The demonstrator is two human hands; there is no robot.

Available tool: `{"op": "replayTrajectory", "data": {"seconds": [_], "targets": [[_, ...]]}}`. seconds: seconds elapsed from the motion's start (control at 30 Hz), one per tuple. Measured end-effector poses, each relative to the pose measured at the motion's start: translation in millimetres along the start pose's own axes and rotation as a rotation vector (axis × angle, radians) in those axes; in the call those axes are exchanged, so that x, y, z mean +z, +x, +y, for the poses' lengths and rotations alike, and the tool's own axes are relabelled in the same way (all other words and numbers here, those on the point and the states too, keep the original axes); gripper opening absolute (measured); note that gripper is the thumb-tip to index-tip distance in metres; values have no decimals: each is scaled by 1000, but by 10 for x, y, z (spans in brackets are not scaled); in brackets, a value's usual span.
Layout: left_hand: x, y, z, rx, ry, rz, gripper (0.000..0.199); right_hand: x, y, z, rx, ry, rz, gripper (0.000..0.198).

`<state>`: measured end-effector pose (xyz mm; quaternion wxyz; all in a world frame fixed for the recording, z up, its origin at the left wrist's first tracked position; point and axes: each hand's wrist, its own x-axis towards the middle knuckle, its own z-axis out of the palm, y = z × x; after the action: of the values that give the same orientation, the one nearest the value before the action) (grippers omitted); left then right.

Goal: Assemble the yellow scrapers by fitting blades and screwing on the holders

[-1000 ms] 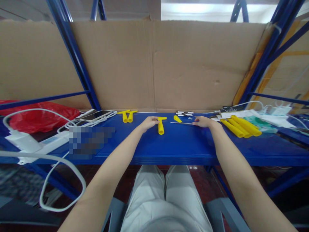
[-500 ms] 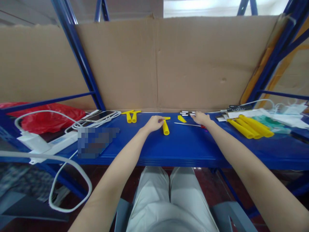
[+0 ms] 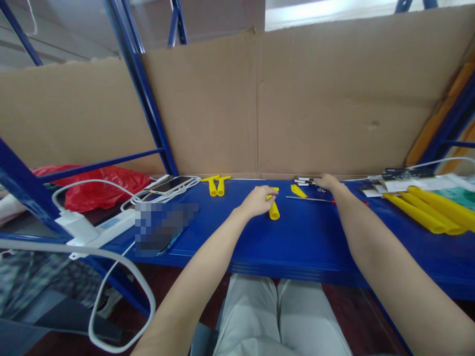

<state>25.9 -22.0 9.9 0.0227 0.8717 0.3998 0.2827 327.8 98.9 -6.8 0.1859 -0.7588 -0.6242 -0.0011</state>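
Note:
My left hand is closed around the upper part of a yellow T-shaped plastic piece with a hollow round handle, whose open end faces me. At the back of the table my right hand reaches to some small black-and-white flat pieces. Its fingers are bent together at their right end; what they pinch is too small to make out. Between the hands lie a loose yellow flat piece and a screwdriver with a long metal shaft; its red handle is partly behind my right forearm.
Two yellow T-shaped pieces lie back left. Several yellow tubes rest at the right beside papers. On the left are a phone with white cables, a power strip and a red bag. Cardboard walls the back.
The view has turned, so everything sits differently in the frame. My left hand stays on the yellow T-shaped piece; my right hand remains at the small black-and-white pieces, now at their right end.

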Motion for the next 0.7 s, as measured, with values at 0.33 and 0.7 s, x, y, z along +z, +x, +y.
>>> {"op": "replayTrajectory", "data": {"seconds": [0.33, 0.7], "targets": [[-17, 0, 27, 2, -7, -20, 29, -120, -230, -146, 238, 142, 114, 45], [-30, 19, -32, -63, -64, 52, 28, -390, -663, -341, -120, 494, 356, 66]]}}
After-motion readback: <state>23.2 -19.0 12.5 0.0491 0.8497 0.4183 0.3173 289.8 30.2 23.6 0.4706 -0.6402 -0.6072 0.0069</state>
